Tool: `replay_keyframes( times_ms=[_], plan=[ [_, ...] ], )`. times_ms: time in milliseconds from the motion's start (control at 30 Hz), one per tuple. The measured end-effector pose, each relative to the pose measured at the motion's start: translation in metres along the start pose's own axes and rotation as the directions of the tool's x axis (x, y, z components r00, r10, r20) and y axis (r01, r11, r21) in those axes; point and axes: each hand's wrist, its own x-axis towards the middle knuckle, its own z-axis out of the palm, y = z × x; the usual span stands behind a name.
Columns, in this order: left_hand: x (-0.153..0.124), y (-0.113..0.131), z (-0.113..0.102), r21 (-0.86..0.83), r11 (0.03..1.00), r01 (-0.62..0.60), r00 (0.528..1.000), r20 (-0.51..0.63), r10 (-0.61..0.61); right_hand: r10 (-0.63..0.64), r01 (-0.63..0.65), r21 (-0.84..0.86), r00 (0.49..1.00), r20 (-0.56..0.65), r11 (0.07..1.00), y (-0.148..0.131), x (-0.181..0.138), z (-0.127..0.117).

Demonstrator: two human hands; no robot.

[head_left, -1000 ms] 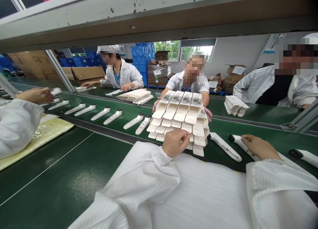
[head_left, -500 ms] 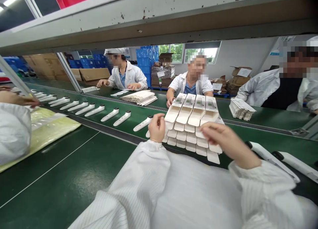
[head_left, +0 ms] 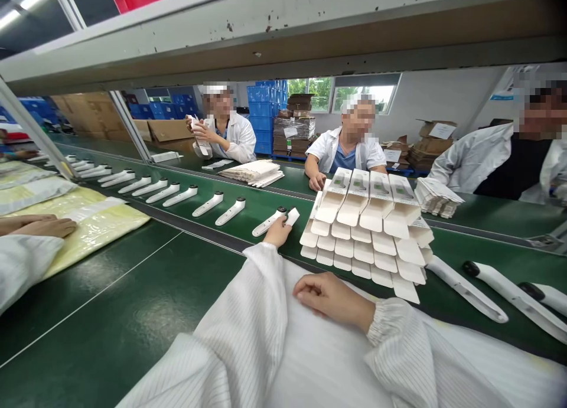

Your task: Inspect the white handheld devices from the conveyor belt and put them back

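Head view: the left hand (head_left: 279,233) is extended, its fingertips at a white plastic wand (head_left: 268,222) and a white card slip (head_left: 291,216) above the green tabletop (head_left: 110,313); whether either is pinched cannot be told. The right hand (head_left: 328,299) is laid loosely curled and empty on a foam sheet (head_left: 319,361). Overlapping paperboard cartons (head_left: 363,231) are stacked just right of the left hand, beyond the right — judged light and easily creased, best taken by the edges; the wand is judged stiff and smooth, best held by its body.

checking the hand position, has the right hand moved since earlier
Yes, the right hand has drawn back toward the person: it was out over the green belt, now it rests on the white foam sheet.
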Motion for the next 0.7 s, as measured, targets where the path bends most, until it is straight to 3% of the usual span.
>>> replay_keyframes(
  times_ms=[100,233,300,367,500,700],
  plan=[
    [-0.006,0.007,-0.001,-0.405,0.904,0.137,0.984,0.157,-0.080,0.006,-0.006,0.026,1.000,-0.004,1.000,-0.002,0.002,0.002],
    [-0.017,0.014,0.004,-0.649,0.709,0.275,0.938,0.344,-0.049,0.023,-0.021,0.087,1.000,-0.012,0.996,-0.003,0.004,0.005],
    [-0.021,0.015,0.008,-0.677,0.670,0.304,0.926,0.374,-0.041,0.019,-0.010,0.127,0.997,-0.075,0.992,-0.001,0.005,0.005],
    [-0.023,0.016,0.012,-0.665,0.685,0.297,0.923,0.384,-0.027,-0.014,0.042,0.116,0.972,-0.235,0.992,0.002,0.007,0.003],
    [-0.023,0.016,0.019,-0.654,0.697,0.292,0.918,0.395,-0.014,-0.112,0.138,0.009,0.835,-0.539,0.990,0.004,0.017,-0.008],
    [-0.027,0.019,0.026,-0.752,0.580,0.313,0.933,0.356,-0.041,0.009,0.078,0.108,0.770,-0.639,0.991,0.005,0.065,-0.019]
  ],
)
